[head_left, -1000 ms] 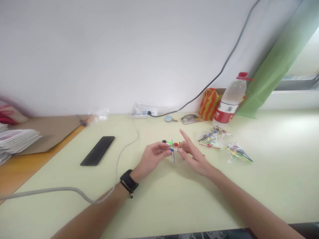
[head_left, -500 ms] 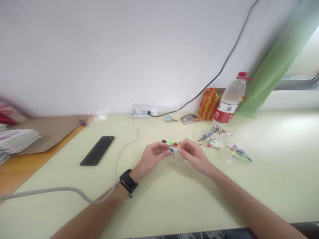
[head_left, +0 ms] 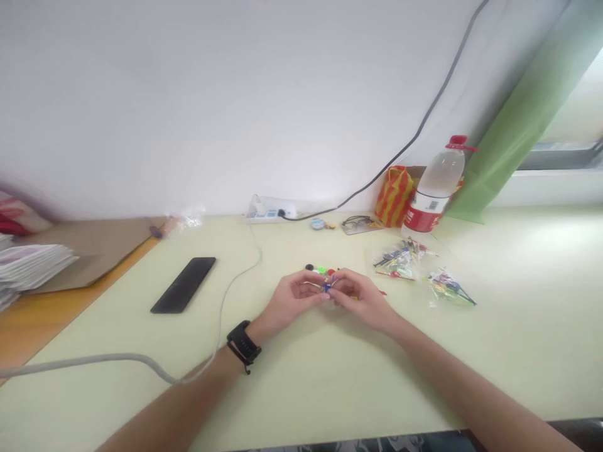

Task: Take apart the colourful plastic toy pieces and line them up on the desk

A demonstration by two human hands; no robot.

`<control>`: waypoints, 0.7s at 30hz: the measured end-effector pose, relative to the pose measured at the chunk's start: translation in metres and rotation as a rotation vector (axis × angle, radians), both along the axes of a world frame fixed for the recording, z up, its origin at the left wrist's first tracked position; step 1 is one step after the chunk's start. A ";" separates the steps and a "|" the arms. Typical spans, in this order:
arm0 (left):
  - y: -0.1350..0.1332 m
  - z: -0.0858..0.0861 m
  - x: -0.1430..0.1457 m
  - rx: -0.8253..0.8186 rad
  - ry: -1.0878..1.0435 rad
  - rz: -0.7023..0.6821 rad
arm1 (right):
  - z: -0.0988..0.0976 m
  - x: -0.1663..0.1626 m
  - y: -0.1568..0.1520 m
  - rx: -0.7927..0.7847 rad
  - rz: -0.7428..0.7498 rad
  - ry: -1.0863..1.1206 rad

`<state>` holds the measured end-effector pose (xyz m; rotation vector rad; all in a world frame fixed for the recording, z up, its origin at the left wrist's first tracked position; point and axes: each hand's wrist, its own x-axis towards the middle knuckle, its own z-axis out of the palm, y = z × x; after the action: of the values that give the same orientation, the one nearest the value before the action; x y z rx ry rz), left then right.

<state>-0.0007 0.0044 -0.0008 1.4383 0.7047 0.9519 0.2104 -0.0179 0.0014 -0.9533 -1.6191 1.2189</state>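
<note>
Between the fingertips of both hands is a small blue plastic piece [head_left: 327, 287], with a thin part sticking up from it. My left hand [head_left: 294, 294] pinches it from the left, thumb against fingers. From the right, my right hand [head_left: 360, 294] closes on the same piece, its fingertips meeting those of the left. Just behind the hands lie small coloured parts: a black round one [head_left: 309, 267], a bright green one [head_left: 322, 270] and a red one [head_left: 331, 272]. My fingers partly hide these and whatever lies under the right hand.
Clear bags of coloured plastic parts [head_left: 400, 258] [head_left: 451, 287] lie to the right. Behind them stand a large water bottle [head_left: 428, 191] and a red-yellow bag [head_left: 394, 198]. A black phone-like slab [head_left: 183, 285] and a grey cable [head_left: 226, 295] are at left, a power strip [head_left: 271, 212] at the wall.
My right hand has moved left, so the fingertips of both hands now meet at the blue piece. The thin upright part, hanging between the hands before, is now tilted and mostly covered.
</note>
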 end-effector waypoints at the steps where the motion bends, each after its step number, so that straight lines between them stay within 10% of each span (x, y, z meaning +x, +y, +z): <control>1: 0.000 0.000 0.000 -0.002 -0.002 -0.002 | 0.000 -0.001 0.000 -0.008 -0.001 0.009; 14: 0.005 0.004 -0.001 0.012 0.059 0.212 | 0.008 0.001 -0.002 -0.594 -0.033 0.338; 21: 0.005 0.004 -0.001 -0.001 0.057 0.214 | 0.013 0.010 0.005 -0.550 -0.022 0.529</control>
<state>-0.0014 0.0093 0.0031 1.4129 0.9154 1.0775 0.2209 -0.0125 0.0144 -0.8626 -0.8700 1.7691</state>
